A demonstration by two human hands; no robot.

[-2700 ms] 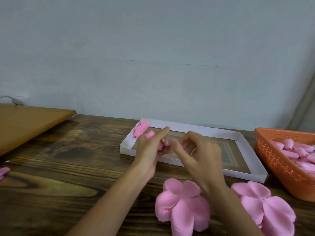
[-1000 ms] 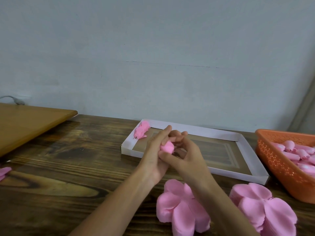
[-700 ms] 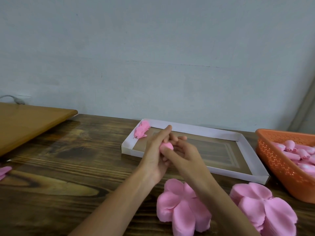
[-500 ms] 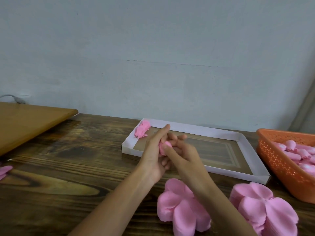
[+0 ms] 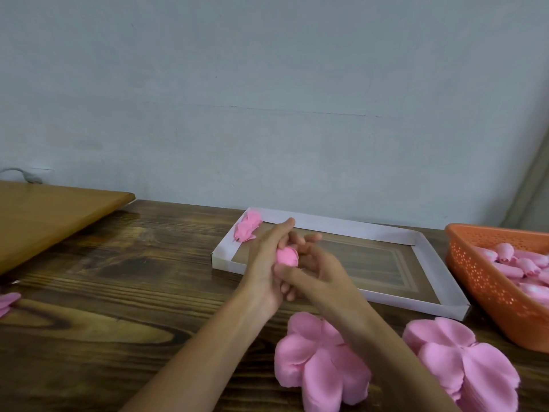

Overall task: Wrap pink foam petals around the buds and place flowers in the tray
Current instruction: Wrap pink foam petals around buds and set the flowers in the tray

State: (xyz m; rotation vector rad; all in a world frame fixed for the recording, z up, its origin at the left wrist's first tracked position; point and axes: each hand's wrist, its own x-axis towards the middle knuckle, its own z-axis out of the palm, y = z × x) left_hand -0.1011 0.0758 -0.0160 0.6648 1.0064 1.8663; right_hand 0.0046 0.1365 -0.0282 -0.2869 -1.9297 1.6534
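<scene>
One white tray at centre holds one finished flower in its upper-left corner; one orange basket at right holds buds too overlapped to count; two petal stacks lie along the lower edge. Wrapping appears in hand: at centre frame, left hand and right hand both curl fingers round one part-wrapped bud. Next move likely requires closing the petals, then setting it beside the finished flower.

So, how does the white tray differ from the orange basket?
The white tray is shallow, with plain walls, and holds one pink flower in its far left corner. The orange basket is deeper, perforated, and holds many pink buds. Both stand on the wooden table.
</scene>
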